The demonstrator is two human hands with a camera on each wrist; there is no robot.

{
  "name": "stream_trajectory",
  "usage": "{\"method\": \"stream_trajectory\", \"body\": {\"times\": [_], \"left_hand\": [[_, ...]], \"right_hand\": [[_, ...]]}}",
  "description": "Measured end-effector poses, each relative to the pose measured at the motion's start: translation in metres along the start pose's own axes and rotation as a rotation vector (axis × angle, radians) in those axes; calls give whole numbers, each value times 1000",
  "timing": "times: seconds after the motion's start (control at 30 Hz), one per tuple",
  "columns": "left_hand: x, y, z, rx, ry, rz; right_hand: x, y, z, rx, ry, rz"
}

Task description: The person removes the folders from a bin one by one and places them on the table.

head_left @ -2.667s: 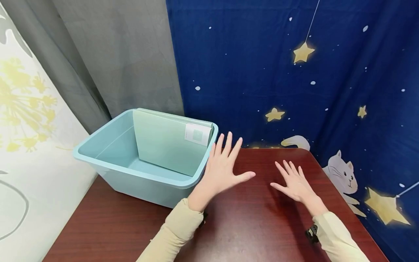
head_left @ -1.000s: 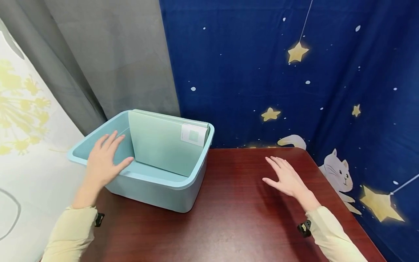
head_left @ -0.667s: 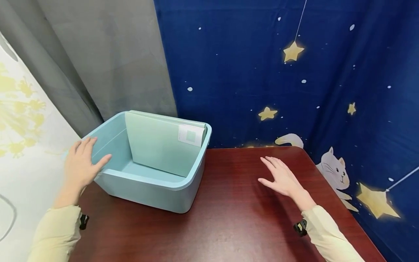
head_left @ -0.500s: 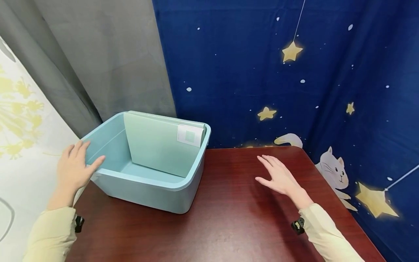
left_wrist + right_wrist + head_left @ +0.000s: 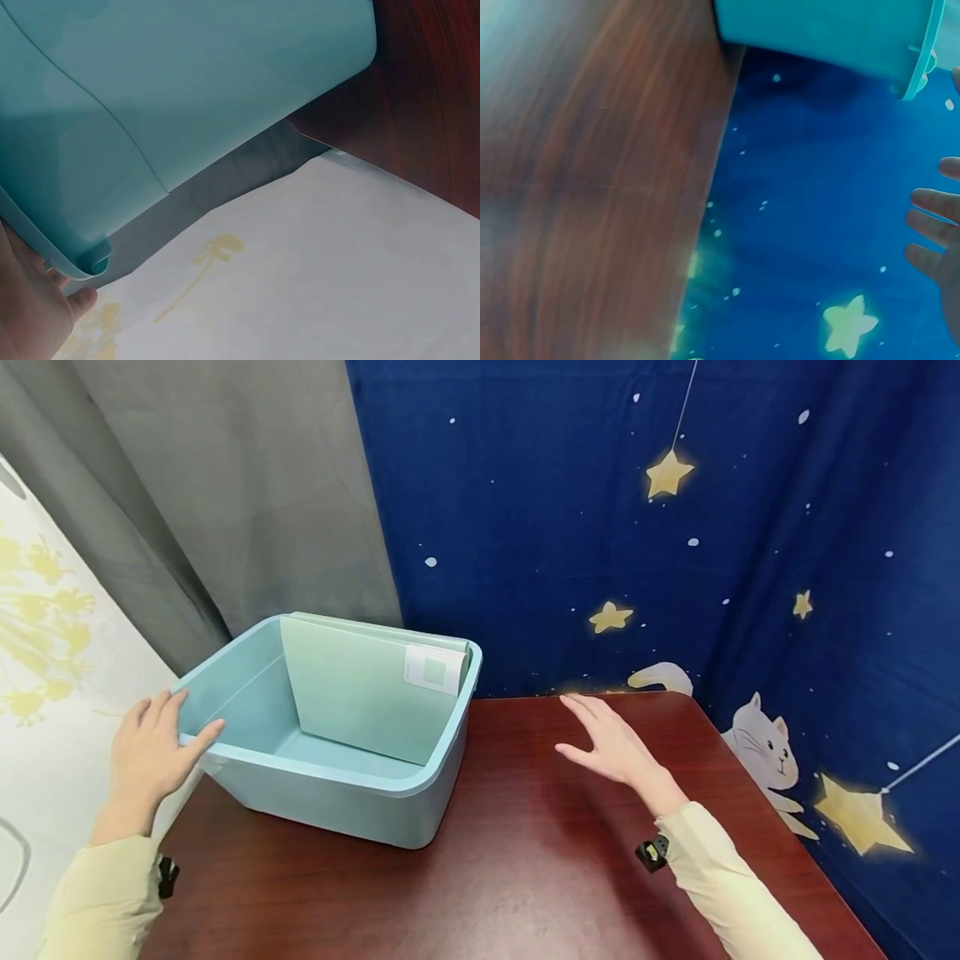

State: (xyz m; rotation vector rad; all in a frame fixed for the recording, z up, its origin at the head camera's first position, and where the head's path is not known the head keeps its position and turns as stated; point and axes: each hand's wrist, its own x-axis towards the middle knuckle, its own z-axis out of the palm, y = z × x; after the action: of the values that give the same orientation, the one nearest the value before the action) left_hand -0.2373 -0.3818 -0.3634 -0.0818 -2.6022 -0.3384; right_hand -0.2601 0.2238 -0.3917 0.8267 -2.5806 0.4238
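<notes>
Light-blue plastic tub [image 5: 330, 802] is seated on the surface [image 5: 510, 860], left grip [image 5: 146, 756] spread at its rim corner (contact can't be told), right grip [image 5: 615, 747] spread, unloaded, clear of it; tilt is best avoided by evenly opposed palms.

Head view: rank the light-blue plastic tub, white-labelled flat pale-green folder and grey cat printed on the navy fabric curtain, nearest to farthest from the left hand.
1. Light-blue plastic tub: rim at the left hand.
2. Pale-green folder: standing inside the tub, toward its far side.
3. Grey cat: on the navy curtain, far right.
</notes>
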Motion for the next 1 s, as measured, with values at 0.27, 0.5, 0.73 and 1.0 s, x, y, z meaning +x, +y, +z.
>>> {"method": "stream_trajectory", "body": {"times": [0.27, 0.5, 0.73, 1.0], "left_hand": [[-1, -2, 2, -13, 13, -8], [-2, -1, 4, -30, 46, -9], [-4, -1, 4, -37, 45, -35], [-5, 0, 4, -37, 38, -36]], "right_hand": [[31, -11, -9, 15, 7, -17], [56, -25, -12, 67, 37, -30], [71, -34, -11, 105, 70, -48], [88, -42, -6, 135, 112, -48]]}}
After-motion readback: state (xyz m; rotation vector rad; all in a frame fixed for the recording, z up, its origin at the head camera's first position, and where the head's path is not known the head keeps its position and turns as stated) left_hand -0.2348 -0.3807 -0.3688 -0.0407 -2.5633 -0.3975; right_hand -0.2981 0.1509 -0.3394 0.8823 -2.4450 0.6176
